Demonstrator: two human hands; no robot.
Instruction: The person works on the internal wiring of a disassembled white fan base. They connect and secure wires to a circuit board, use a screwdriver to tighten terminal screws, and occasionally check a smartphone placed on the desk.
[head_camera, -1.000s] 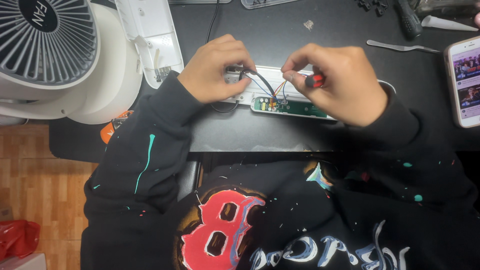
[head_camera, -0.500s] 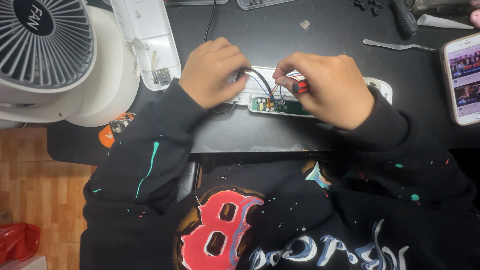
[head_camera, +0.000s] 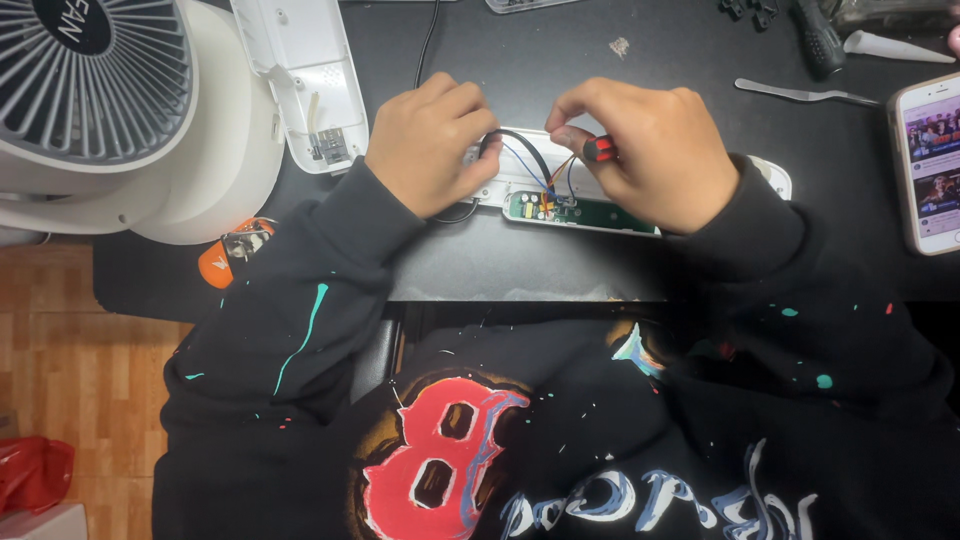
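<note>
A long white plastic housing (head_camera: 520, 165) lies on the black table, opened, with a green circuit board (head_camera: 585, 212) inside and blue, orange and black wires (head_camera: 535, 165) arching out of it. My left hand (head_camera: 430, 140) is closed on the housing's left end where the black cable enters. My right hand (head_camera: 645, 150) grips a small screwdriver with a red and black handle (head_camera: 598, 148), its tip pointing down toward the board's left end.
A white desk fan (head_camera: 110, 110) stands at the left, a separate white cover panel (head_camera: 305, 75) beside it. A phone with a lit screen (head_camera: 930, 165) lies at the right edge. Metal tweezers (head_camera: 805, 95) and dark tools lie at the back right. An orange object (head_camera: 225, 260) sits by the table's edge.
The view shifted slightly; my right hand moved a little left and up with the screwdriver, closer to the wires. My left hand stays on the housing's end.
</note>
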